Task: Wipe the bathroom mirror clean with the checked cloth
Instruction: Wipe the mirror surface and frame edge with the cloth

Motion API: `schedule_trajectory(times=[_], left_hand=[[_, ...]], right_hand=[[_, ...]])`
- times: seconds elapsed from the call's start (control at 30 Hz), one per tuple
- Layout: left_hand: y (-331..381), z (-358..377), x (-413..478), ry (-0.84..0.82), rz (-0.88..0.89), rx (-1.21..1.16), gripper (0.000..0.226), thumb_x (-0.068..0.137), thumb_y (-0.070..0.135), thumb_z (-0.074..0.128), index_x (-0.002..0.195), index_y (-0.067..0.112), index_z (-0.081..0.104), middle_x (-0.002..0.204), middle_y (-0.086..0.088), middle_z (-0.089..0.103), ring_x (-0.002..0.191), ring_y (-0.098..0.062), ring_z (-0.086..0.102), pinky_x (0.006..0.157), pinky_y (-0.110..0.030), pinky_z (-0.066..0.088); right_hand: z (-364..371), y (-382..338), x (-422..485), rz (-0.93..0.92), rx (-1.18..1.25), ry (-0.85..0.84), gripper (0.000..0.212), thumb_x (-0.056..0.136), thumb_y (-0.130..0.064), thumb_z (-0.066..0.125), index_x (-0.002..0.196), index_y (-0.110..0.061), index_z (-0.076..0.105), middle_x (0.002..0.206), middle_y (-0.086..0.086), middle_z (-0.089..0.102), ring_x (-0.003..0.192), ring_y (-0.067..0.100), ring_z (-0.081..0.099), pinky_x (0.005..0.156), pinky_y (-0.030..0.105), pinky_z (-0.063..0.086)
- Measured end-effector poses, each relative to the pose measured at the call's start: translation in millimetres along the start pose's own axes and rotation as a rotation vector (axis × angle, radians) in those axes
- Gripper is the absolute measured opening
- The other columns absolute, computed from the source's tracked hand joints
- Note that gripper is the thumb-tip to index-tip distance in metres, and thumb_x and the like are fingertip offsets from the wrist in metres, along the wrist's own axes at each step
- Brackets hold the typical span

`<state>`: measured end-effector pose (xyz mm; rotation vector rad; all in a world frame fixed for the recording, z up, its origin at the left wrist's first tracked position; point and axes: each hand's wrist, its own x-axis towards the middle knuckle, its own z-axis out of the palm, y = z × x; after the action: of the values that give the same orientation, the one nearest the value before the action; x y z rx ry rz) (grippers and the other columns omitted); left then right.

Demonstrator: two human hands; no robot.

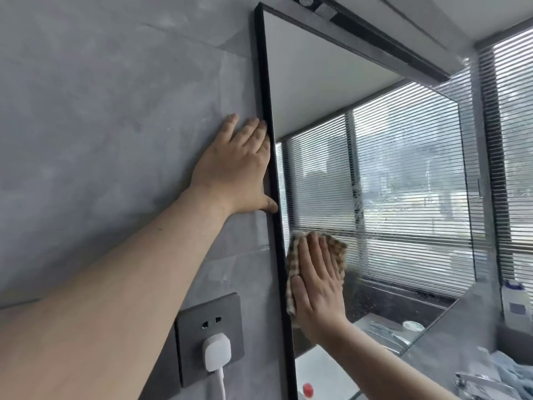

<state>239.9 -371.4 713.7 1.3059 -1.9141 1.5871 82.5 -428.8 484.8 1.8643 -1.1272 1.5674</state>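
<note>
Here, in the head view, the mirror [375, 168] fills the right half of the picture, its black frame [268, 134] running down the middle against a grey tiled wall [101, 111]. The checked cloth [337, 249] lies flat on the glass at about 5 o'clock from the picture's centre, just beside the frame's inner edge. The right hand [317, 284] presses it there with the palm spread and the fingers straight and close together, so that brown-and-cream checks show only around the fingertips and along the thumb side. At 11 o'clock from the cloth, the left hand [233, 166] rests flat on the wall, fingers straight and open, holding nothing; its thumb touches the frame.

A grey socket plate [210, 321] sits on the wall at 7 o'clock from the cloth, with a white plug [216, 352] in it and a white cable [221, 385] hanging down. The glass reflects slatted blinds (the real blinds [513, 140] hang at 3 o'clock, by the right edge). A white bottle [516, 301] stands at 4 o'clock, beyond the mirror's far edge.
</note>
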Motion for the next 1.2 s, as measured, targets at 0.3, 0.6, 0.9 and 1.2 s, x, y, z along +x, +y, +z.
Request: schedule_trajectory(times=[0.3, 0.6, 0.9, 1.2], left_hand=[[2, -4, -2, 0.034, -0.012, -0.052, 0.119, 0.070, 0.083, 0.049, 0.156, 0.005, 0.023, 0.166, -0.012, 0.017, 0.154, -0.023, 0.010, 0.124, -0.048, 0.000], [11, 2, -12, 0.025, -0.021, -0.083, 0.116, 0.073, 0.079, 0.056, 0.156, 0.006, 0.021, 0.166, -0.011, 0.016, 0.154, -0.023, 0.008, 0.124, -0.046, -0.003], [24, 5, -24, -0.082, 0.021, 0.040, 0.139, 0.063, 0.096, 0.034, 0.156, -0.002, 0.004, 0.165, -0.021, 0.001, 0.154, -0.032, -0.002, 0.124, -0.050, -0.004], [28, 8, -22, -0.082, 0.000, 0.016, 0.148, 0.055, 0.100, 0.033, 0.155, -0.004, 0.001, 0.165, -0.021, -0.002, 0.154, -0.033, -0.005, 0.123, -0.048, -0.010]], right_hand=[[-31, -20, 117, -0.086, -0.066, 0.001, 0.061, 0.101, -0.047, 0.019, 0.158, -0.026, 0.011, 0.165, -0.005, 0.003, 0.153, 0.010, -0.006, 0.122, 0.026, -0.007], [-1, 8, -4, 0.006, -0.050, -0.003, 0.060, 0.104, -0.047, 0.011, 0.159, -0.026, 0.001, 0.167, -0.001, 0.004, 0.154, 0.021, 0.004, 0.124, 0.039, 0.005], [6, 18, -46, 0.022, -0.018, -0.032, 0.060, 0.104, -0.045, 0.015, 0.160, -0.024, 0.007, 0.166, 0.004, 0.015, 0.153, 0.026, 0.013, 0.122, 0.044, 0.014], [-9, 36, 37, 0.093, -0.028, 0.073, 0.062, 0.100, -0.040, 0.024, 0.158, -0.029, 0.005, 0.166, -0.006, 0.008, 0.154, 0.012, 0.003, 0.124, 0.032, 0.000]])
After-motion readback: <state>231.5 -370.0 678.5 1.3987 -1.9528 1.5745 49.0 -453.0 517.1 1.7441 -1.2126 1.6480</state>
